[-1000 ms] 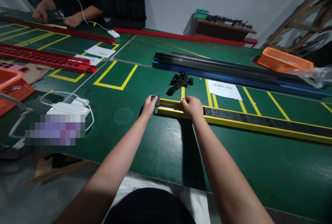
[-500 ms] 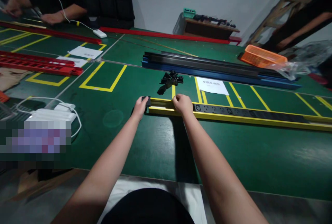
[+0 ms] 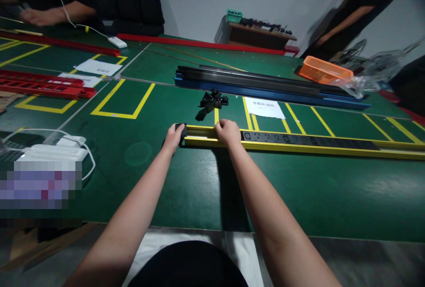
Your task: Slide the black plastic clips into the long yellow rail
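Note:
A long yellow metal channel [image 3: 299,147] lies across the green table, with a black socket strip [image 3: 272,137] set inside it. My left hand [image 3: 171,139] is closed around a black end piece [image 3: 181,129] at the channel's left end. Farther right along the channel, my right hand [image 3: 229,132] is curled in a fist over its open stretch, just left of the sockets. Its fingertips are hidden, so I cannot tell whether it grips the rail or a smaller thing. A heap of small black parts [image 3: 212,101] lies just beyond my hands.
Behind the channel are black and blue rails [image 3: 265,90], a paper sheet [image 3: 265,108] and an orange basket [image 3: 325,70]. Red rails [image 3: 46,85] and a white power adapter [image 3: 49,156] lie to the left. Two other people stand beyond the table, at left and right.
My view has shifted slightly, so the table's things appear farther left. Both hands keep their places on the channel. The person at the far right shows more fully, arm lowered.

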### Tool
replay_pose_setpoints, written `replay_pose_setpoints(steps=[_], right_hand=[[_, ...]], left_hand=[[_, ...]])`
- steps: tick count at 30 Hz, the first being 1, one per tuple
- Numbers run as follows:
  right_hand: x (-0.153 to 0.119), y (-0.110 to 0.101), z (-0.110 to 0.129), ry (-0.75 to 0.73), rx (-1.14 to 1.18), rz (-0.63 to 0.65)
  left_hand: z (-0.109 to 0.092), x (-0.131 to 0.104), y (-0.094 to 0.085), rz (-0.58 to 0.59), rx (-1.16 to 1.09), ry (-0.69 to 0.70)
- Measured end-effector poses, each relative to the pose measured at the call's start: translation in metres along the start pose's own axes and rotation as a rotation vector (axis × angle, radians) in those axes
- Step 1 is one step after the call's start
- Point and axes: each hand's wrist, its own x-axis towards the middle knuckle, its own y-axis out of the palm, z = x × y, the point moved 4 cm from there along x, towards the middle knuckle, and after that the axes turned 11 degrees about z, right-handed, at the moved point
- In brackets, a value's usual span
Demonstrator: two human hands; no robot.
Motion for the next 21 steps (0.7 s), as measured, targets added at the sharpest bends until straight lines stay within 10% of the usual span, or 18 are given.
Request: replay_pose_setpoints(steps=[21], right_hand=[[0.0025,0.0013,-0.0028,-0.004,0.019,-0.031]], left_hand=[[-0.0064,-0.0011,0.0006,0.004,-0.013,-0.026]])
